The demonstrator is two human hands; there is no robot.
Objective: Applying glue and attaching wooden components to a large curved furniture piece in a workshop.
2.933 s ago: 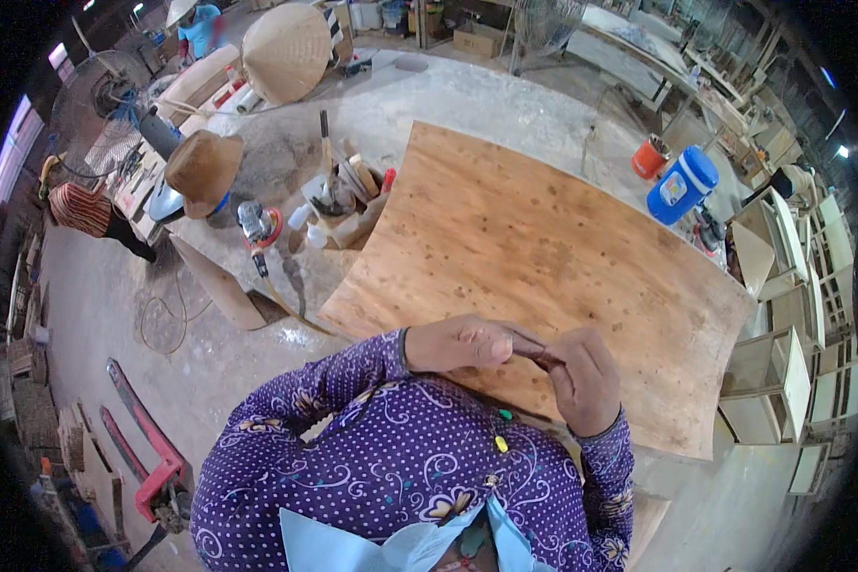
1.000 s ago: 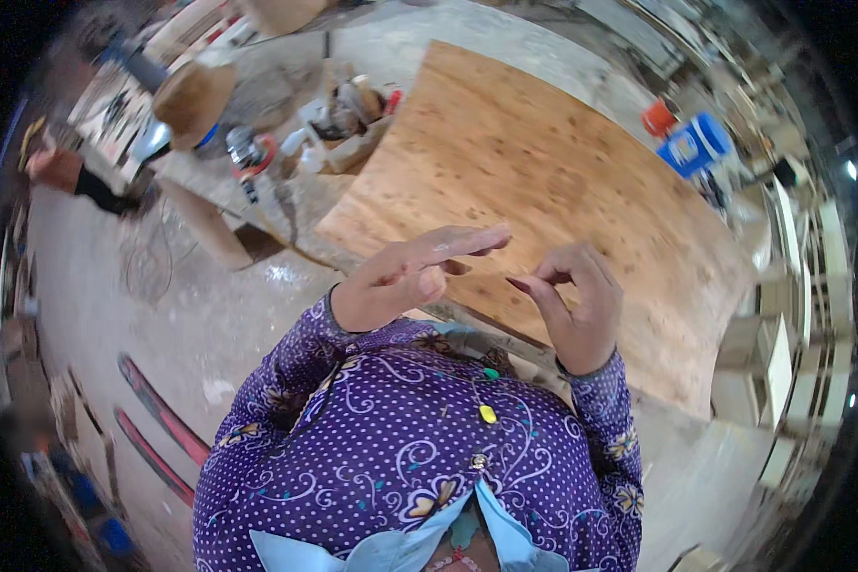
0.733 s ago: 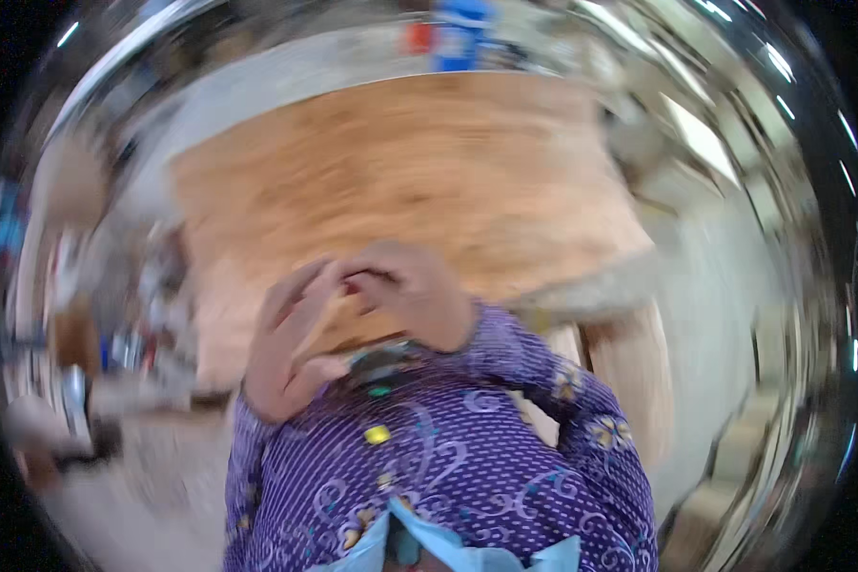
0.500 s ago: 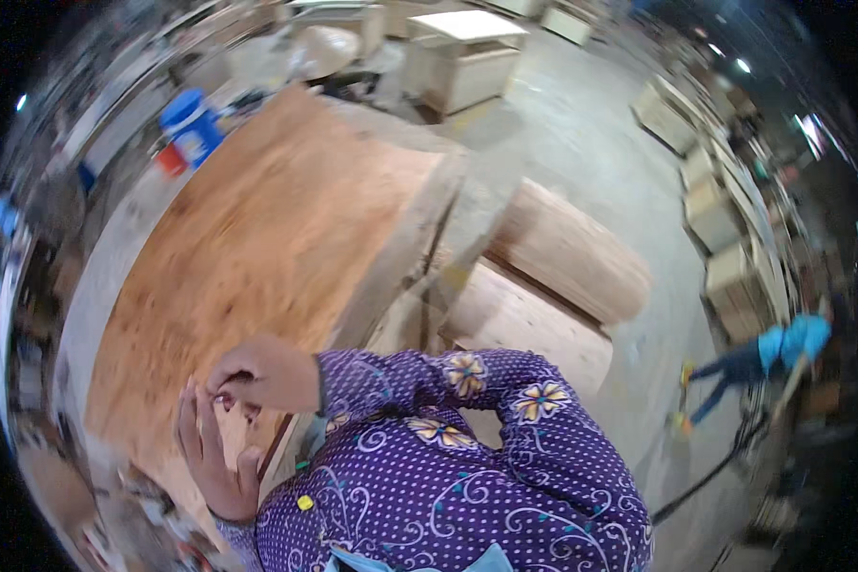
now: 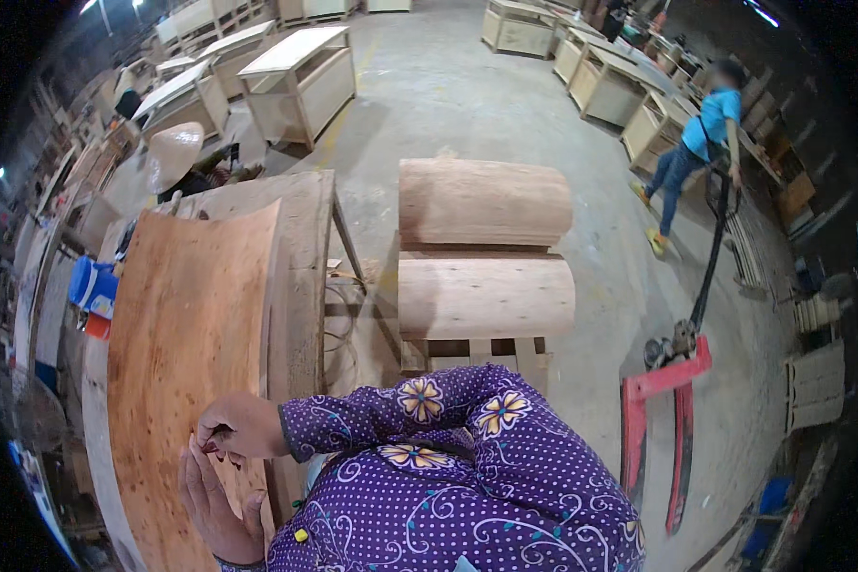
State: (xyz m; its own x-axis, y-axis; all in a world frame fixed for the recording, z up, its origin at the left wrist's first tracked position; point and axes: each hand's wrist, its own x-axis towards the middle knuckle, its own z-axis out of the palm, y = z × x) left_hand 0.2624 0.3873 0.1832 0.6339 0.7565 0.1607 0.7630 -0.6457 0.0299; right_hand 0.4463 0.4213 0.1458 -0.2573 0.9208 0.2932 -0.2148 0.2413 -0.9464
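Over the near part of a curved brown wood sheet, my two hands meet. My left hand has its fingers stretched out, palm side up, with the thumb apart. Curled fingers of my right hand are pinched close against the left fingertips. Whatever may be between the right fingers is hidden or too small to name. The sheet lies on a worn workbench, its long edge beside my body.
Two stacks of curved wood panels, a far stack and a near stack, rest on a pallet. At right, a person in blue holds a red pallet jack. A blue bucket stands left; wooden cabinets line the back.
My view has swung to the right, bringing the pallet jack into sight. The person in blue appears higher in the picture. My hands stay together over the sheet.
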